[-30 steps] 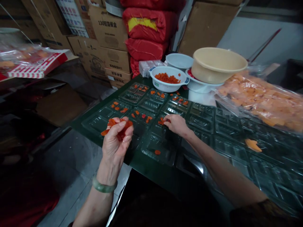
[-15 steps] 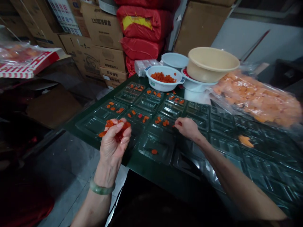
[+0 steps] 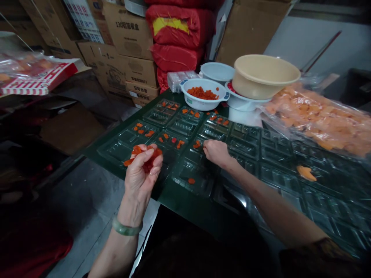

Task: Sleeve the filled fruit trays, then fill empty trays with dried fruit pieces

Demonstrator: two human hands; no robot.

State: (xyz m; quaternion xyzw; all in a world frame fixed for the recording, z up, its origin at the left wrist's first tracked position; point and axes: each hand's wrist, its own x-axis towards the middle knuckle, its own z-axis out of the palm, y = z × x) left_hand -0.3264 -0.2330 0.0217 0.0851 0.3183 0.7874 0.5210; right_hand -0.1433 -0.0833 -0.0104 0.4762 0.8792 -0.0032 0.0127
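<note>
My left hand (image 3: 142, 170) is raised over the near left corner of the table, closed around a handful of orange-red fruit pieces (image 3: 139, 152). My right hand (image 3: 216, 152) reaches down into a clear plastic compartment tray (image 3: 185, 179), fingers curled by a few orange pieces (image 3: 197, 144); whether it grips one is hidden. Several tray compartments farther back hold small orange pieces (image 3: 171, 139). A white bowl (image 3: 204, 103) at the back is filled with more of the same pieces.
A tan basin (image 3: 263, 75) sits stacked on white bowls at the back. A large clear bag of pale orange slices (image 3: 319, 117) lies at right. Cardboard boxes (image 3: 130, 34) and red sacks (image 3: 179, 27) stand behind. One loose orange slice (image 3: 305, 172) rests on the right-hand trays.
My right hand moved right about half a second ago and has come back left to the compartment with the orange pieces. My left hand has stayed put with its handful.
</note>
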